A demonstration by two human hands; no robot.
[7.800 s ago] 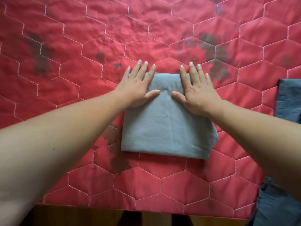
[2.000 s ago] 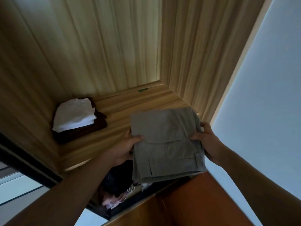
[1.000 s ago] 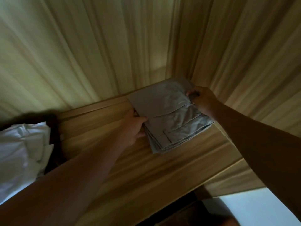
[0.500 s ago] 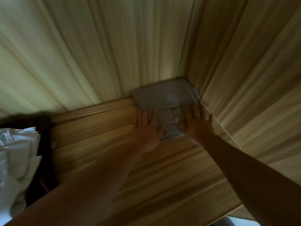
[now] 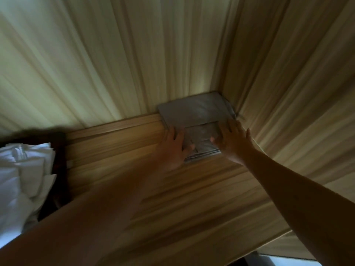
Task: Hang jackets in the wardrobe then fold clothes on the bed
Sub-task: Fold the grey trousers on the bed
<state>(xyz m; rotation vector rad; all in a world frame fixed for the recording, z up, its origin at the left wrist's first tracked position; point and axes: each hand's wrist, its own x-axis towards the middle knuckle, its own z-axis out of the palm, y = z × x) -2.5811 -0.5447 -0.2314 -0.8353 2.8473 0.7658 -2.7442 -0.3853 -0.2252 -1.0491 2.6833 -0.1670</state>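
Note:
A folded grey pair of trousers (image 5: 196,112) lies flat on the wooden wardrobe shelf (image 5: 134,154), pushed into the back right corner. My left hand (image 5: 173,148) rests flat on its near left edge, fingers straight. Flat on its near right part lies my right hand (image 5: 233,143), fingers spread. Both arms reach in from below.
A pile of folded white cloth (image 5: 23,173) on something dark (image 5: 59,143) sits at the shelf's left end. Wooden wardrobe walls (image 5: 297,93) close in the back and right side. The shelf's front edge runs along the bottom right.
Since a second ago the trousers slid back into the corner. Both hands let go of their grip and now press flat on the near edge.

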